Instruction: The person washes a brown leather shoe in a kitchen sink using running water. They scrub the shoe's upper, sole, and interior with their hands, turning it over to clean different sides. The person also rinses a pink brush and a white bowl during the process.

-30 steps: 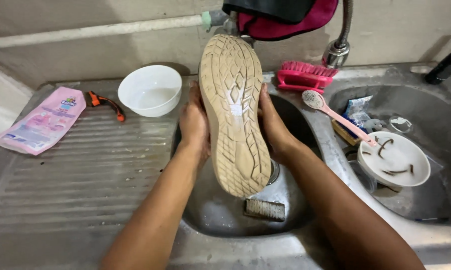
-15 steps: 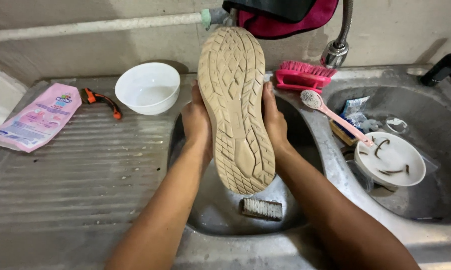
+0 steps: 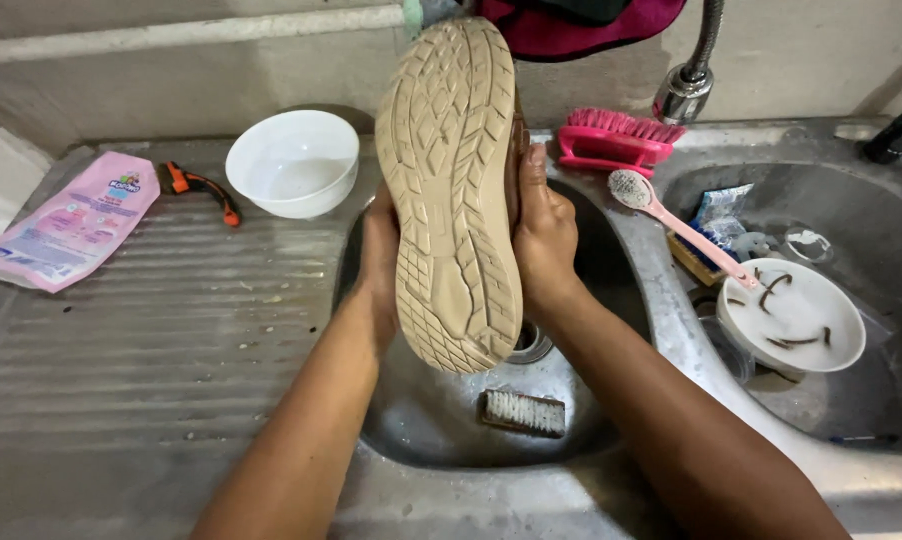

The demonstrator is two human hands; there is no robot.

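Here the shoe [image 3: 451, 190] stands upright, sole facing camera.

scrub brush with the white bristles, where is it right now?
Head view: the small white-bristled scrub brush lies on the bottom of the left steel sink basin, just below the upturned beige shoe and its heel, near the drain.

White bowl [image 3: 292, 160], pink brush [image 3: 616, 137], pink sachet [image 3: 66, 220].

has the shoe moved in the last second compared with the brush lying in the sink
Yes. The shoe, held in both hands, has lifted up and away from the brush in the sink; its heel now sits clearly higher above the brush.
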